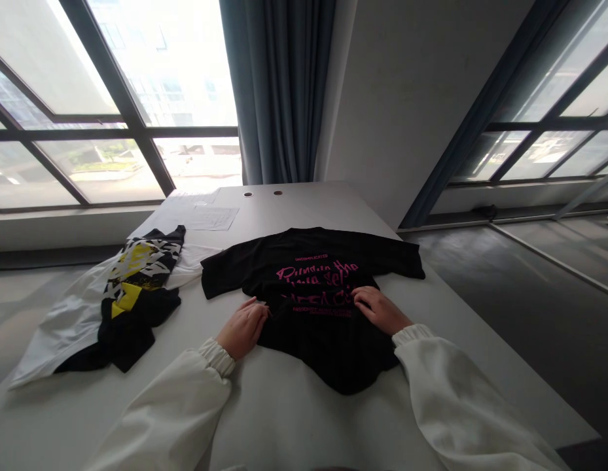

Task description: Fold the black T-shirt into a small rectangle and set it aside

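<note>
A black T-shirt (328, 353) with pink lettering lies spread in front of me, its collar toward the far side and its sleeves out to left and right. My left hand (243, 326) is closed on the shirt's left edge, fingertips pinching the cloth. On the opposite edge my right hand (379, 310) also pinches the fabric, beside the lettering. Between the two hands the cloth is rumpled, and folds cover part of the print. The lower hem droops toward me in loose folds.
A white garment (63, 327) and a black, yellow and grey patterned garment (137, 288) lie in a heap at the left. Paper sheets (215, 218) rest farther back on the white table (304, 209). Blue curtains (279, 91) and windows stand behind.
</note>
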Demonstrator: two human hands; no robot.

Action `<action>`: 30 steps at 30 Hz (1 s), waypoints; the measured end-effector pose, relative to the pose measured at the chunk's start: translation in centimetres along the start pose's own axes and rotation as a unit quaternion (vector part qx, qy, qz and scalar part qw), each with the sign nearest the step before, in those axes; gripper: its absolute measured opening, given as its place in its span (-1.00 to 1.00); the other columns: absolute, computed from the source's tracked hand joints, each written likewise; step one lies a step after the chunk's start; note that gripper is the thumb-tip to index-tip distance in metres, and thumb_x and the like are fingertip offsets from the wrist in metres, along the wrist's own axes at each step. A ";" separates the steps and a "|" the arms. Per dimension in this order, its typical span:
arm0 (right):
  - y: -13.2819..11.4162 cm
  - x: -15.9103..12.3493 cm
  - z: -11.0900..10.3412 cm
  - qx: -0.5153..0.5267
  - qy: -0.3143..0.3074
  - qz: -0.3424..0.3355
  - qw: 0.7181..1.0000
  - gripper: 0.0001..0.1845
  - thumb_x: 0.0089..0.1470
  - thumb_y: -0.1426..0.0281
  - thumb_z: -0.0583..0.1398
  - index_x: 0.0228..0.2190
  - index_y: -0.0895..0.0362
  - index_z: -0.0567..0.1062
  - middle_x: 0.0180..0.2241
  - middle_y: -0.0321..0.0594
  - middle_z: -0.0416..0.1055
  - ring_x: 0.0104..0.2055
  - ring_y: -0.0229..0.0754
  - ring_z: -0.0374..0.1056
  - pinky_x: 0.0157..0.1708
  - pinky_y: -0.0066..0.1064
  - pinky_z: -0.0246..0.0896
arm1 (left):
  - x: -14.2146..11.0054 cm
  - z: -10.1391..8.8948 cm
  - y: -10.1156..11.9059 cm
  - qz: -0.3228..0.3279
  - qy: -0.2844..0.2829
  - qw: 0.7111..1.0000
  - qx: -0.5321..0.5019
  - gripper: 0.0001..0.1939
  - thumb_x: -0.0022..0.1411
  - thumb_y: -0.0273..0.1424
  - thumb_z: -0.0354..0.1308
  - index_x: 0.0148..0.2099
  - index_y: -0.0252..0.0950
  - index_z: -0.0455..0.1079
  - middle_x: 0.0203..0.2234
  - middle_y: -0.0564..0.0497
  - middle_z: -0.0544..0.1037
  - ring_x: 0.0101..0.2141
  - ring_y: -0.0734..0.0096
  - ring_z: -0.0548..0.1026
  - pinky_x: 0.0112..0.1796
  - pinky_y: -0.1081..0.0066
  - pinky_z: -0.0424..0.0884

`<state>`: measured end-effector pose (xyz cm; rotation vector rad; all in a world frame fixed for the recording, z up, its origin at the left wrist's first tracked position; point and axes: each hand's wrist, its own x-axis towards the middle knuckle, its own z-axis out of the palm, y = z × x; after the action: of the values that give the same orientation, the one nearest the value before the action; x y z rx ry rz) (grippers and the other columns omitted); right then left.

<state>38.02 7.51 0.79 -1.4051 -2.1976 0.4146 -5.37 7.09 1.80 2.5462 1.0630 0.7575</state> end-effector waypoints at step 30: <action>-2.1 -2.2 -6.7 -0.046 -0.363 0.355 0.861 -0.62 0.16 0.11 0.21 -0.56 0.07 0.46 -0.61 -0.21 0.45 -0.62 -0.19 0.33 -0.55 -0.36 0.18 | -0.6 -4.3 3.3 -0.167 -0.299 0.938 -0.051 -0.78 0.33 -0.18 0.12 -0.16 -0.15 0.52 -0.49 0.11 0.50 -0.48 0.41 0.38 -0.40 0.41 0.21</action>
<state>40.88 4.52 6.88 -2.4004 -2.1267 1.2899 -6.20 4.62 6.60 2.1885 1.1431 -0.0573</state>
